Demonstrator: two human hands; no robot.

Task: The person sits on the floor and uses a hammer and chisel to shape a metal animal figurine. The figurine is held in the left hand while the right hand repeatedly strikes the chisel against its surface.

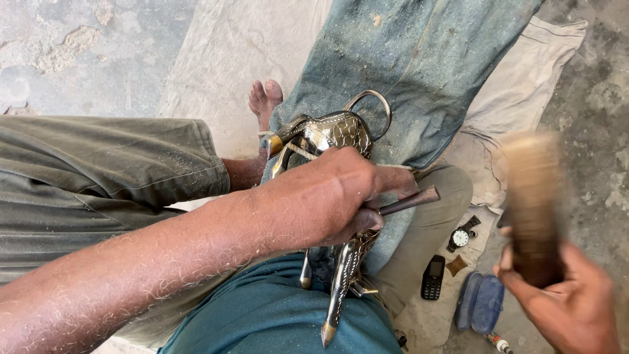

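The left hand (327, 196) closes its fingers around a thin punch (409, 200), tip hidden against the metal figure (327, 141) lying on the lap. The right hand (570, 301) grips a blurred wooden mallet (534, 203), raised at right. A steady punch and a square strike would likely keep the mark clean.

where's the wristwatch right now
In the head view, the wristwatch lies on the pale cloth at right, just above the small black phone and left of the right hand.
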